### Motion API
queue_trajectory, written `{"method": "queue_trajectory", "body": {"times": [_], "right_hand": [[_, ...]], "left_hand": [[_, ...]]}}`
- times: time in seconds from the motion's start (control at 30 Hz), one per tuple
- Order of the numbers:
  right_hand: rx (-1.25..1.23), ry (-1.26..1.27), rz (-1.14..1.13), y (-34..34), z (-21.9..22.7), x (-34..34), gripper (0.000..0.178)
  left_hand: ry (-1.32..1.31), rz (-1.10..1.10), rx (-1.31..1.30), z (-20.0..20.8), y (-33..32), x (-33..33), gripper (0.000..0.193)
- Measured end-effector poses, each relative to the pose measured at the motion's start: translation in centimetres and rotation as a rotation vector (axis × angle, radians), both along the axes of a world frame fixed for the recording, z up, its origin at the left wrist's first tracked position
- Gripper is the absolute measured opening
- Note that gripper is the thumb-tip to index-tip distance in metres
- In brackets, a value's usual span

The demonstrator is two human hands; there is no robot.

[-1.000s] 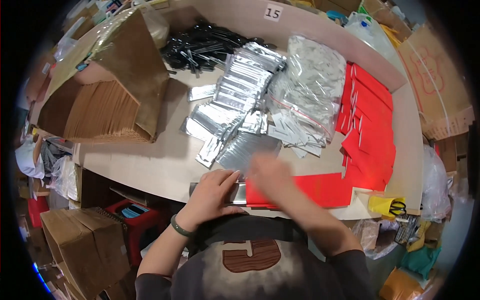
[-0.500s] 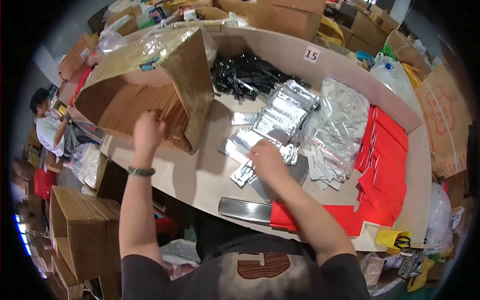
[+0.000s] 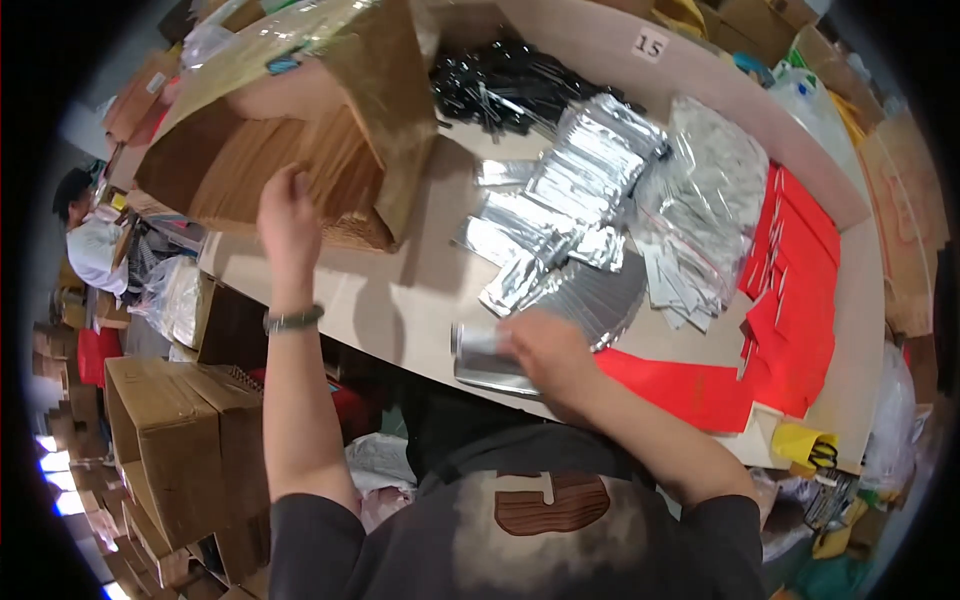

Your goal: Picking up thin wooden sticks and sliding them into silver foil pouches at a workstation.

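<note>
Fingers curled, a left hand (image 3: 288,222) hangs at the mouth of a carton (image 3: 400,110) packed with brown cardboard pieces (image 3: 335,145), its hold unclear. The half-closed right hand (image 3: 548,350), grip likewise indistinct, lies over a silver strip (image 3: 482,368) running sideways along the table's (image 3: 440,270) near edge, left of red envelopes (image 3: 690,392). A clear bag (image 3: 718,150) holds white pieces.

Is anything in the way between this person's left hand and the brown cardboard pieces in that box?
Nothing visible: the left hand is at the open side of the box, overlapping the brown cardboard pieces in view; contact is unclear.
</note>
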State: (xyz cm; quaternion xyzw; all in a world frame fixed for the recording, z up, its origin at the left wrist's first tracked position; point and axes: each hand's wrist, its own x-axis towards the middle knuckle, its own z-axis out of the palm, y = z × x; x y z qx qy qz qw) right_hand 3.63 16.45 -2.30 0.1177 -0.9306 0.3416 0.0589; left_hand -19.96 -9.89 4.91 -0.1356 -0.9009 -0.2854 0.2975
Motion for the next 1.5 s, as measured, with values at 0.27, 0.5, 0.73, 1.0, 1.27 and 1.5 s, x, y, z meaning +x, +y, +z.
{"method": "queue_trajectory", "body": {"times": [0.27, 0.5, 0.73, 1.0, 1.27, 1.5], "right_hand": [[0.092, 0.14, -0.062, 3.7, 2.6, 7.6, 0.032], [0.117, 0.075, 0.027, 2.3, 0.7, 7.5, 0.038], [0.172, 0.007, -0.049, 3.0, 0.3, 7.4, 0.048], [0.105, -0.076, 0.003, 8.9, 3.4, 8.1, 0.017], [-0.131, -0.305, -0.156, 15.1, 5.8, 14.1, 0.048], [-0.119, -0.12, -0.383, 8.6, 1.6, 12.7, 0.04]], "left_hand": [[-1.064, -0.558, 0.453, -6.8, -3.8, 16.7, 0.009], [-0.489, -0.825, 0.041, -8.3, 10.2, 21.7, 0.016], [-0.805, -0.754, 0.168, -6.1, 12.0, 23.8, 0.042], [-0.423, -0.8, -0.564, -5.6, 11.9, 19.2, 0.032], [-0.977, -1.108, 0.005, -4.0, 12.9, 22.3, 0.034], [-1.031, -1.042, -0.076, -5.1, 13.8, 23.5, 0.037]]}}
